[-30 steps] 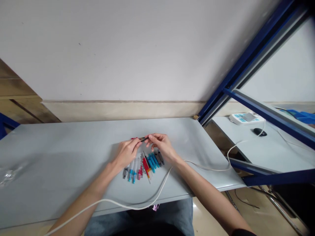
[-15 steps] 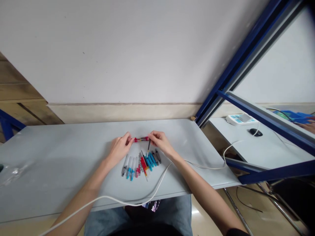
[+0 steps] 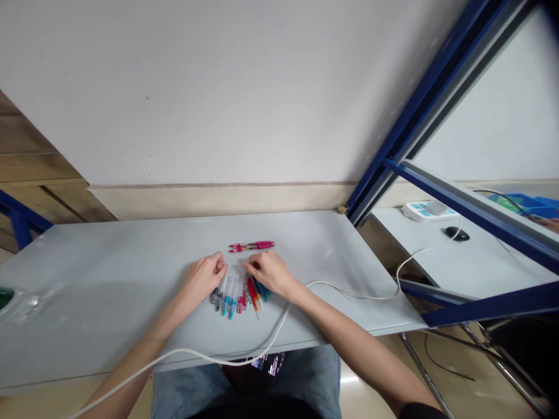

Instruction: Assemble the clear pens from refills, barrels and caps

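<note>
Two pink pens (image 3: 251,246) lie side by side on the grey table, just beyond my hands. My left hand (image 3: 207,272) has its fingers curled together beside the clear pen barrels (image 3: 229,294), which have dark and blue grips. My right hand (image 3: 267,271) is bent over the pen parts with thumb and fingers pressed together. Anything between the fingers of either hand is too small or hidden to make out. Beneath and in front of my right hand are red refills (image 3: 253,291) and blue pen parts (image 3: 264,291), partly covered. Small pink grips (image 3: 241,301) lie beside the clear barrels.
A white cable (image 3: 192,350) runs across the table's front edge and under my right forearm. Crumpled clear plastic (image 3: 30,302) lies at the left. Blue frame bars (image 3: 437,174) stand at the right, beyond them a second table with a black mouse (image 3: 457,234) and a power strip (image 3: 430,210).
Both hands have let go of the pink pens, which now lie on the table. My hands have drawn back toward the pen parts, and my right hand now covers some of them.
</note>
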A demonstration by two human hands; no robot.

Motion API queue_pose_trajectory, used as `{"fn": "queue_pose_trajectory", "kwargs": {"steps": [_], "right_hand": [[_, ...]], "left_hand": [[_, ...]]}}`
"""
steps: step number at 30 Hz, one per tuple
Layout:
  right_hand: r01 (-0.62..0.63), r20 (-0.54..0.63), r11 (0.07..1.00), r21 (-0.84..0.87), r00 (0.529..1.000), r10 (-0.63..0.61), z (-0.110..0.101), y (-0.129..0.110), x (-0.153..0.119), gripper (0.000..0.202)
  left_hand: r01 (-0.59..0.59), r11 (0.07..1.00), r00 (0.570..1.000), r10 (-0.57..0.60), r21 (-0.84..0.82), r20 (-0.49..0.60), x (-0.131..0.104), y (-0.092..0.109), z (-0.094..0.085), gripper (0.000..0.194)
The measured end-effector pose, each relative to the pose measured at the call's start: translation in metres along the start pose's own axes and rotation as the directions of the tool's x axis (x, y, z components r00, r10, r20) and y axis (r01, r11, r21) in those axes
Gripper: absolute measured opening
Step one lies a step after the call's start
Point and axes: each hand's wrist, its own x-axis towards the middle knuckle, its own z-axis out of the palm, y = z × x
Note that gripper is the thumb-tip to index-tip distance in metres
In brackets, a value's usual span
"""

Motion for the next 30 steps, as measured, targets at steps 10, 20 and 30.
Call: {"fn": "queue_pose_trajectory", "kwargs": {"steps": [10,20,30], "right_hand": [[-0.056,-0.051,0.991,-0.125,0.997,0.05,-0.006,0.01,0.002,0.026],[-0.028,-0.238,1.0,0.005,0.971,0.028,-0.014,0.035,0.011,0.012],[0.025,0.016,0.997,0.067,1.0,-0.027,-0.012,-0.009,-0.016,0.013]], "left_hand": [[-0.005,0.999,0.999,0.003,0.042,0.04,-0.008,0.01,-0.001,0.016],[-0.028,0.999,0.999,0.027,0.031,0.028,-0.013,0.008,0.0,0.022],[-0.052,0.998,0.998,0.053,-0.047,0.032,-0.024,0.005,-0.001,0.021]]}}
